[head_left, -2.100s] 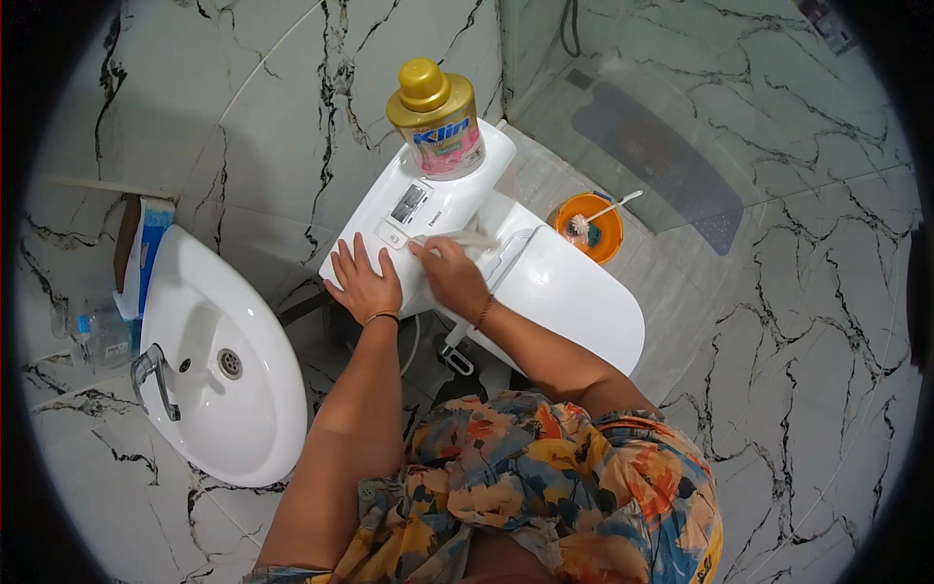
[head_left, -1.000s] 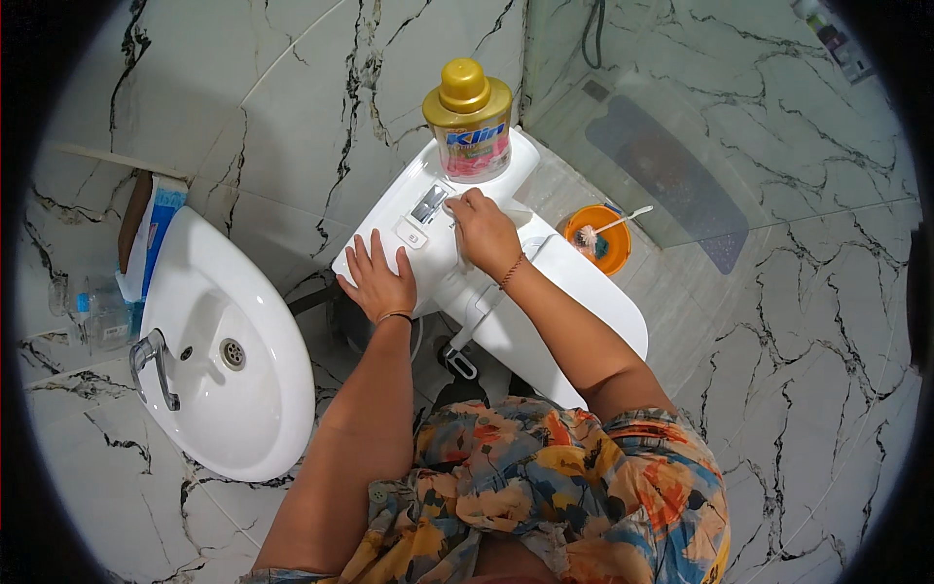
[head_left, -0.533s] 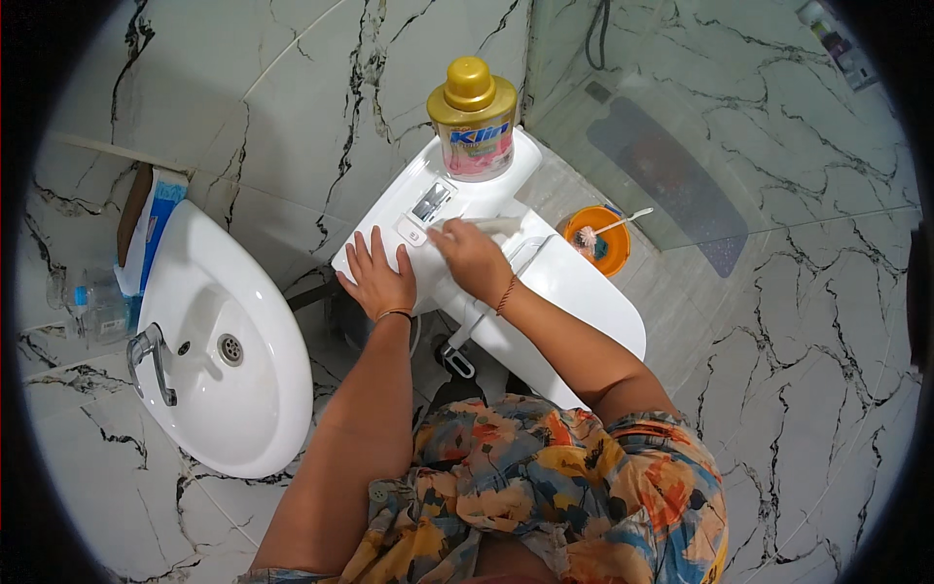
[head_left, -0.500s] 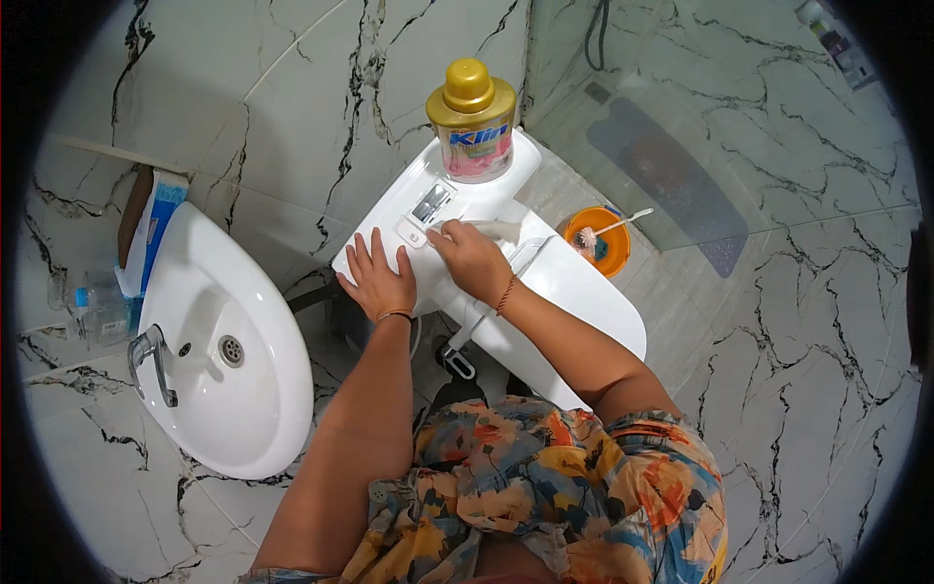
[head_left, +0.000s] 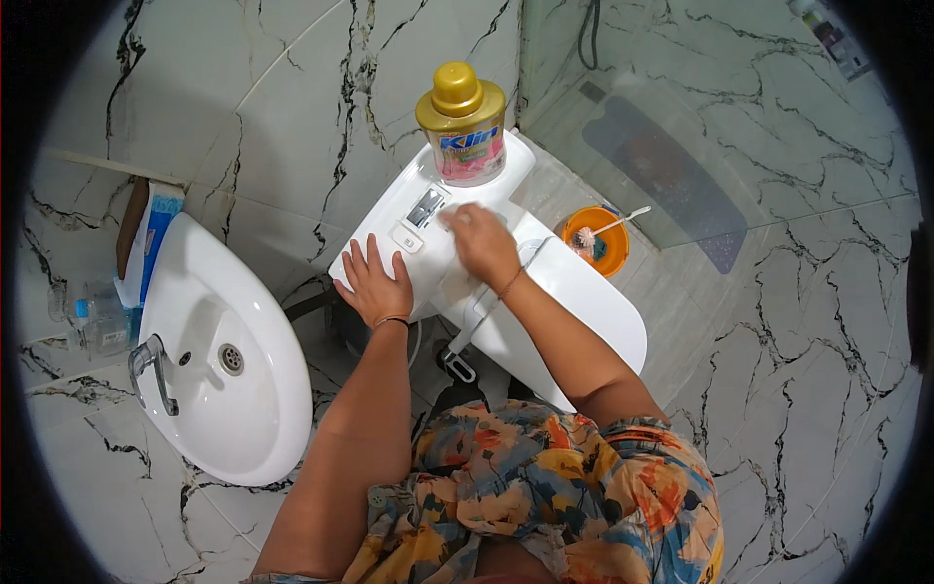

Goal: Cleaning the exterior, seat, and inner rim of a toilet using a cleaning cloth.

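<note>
My left hand lies with fingers spread on the white cistern top of the toilet, just left of a small white button plate. My right hand is closed on a blurred pale cloth over the cistern, right of the chrome flush button. Beyond my hands, a plastic bottle with a gold cap stands upright on the cistern. The white toilet lid lies down beneath my right forearm.
A white sink with a chrome tap is at left, beside a blue-and-white package and clear bottles. An orange bucket with a white-handled brush is at right, near a glass panel.
My right hand has moved back and forth across the cistern and is now slightly higher than half a second ago, with the cloth shifted below it. My left hand stays in place.
</note>
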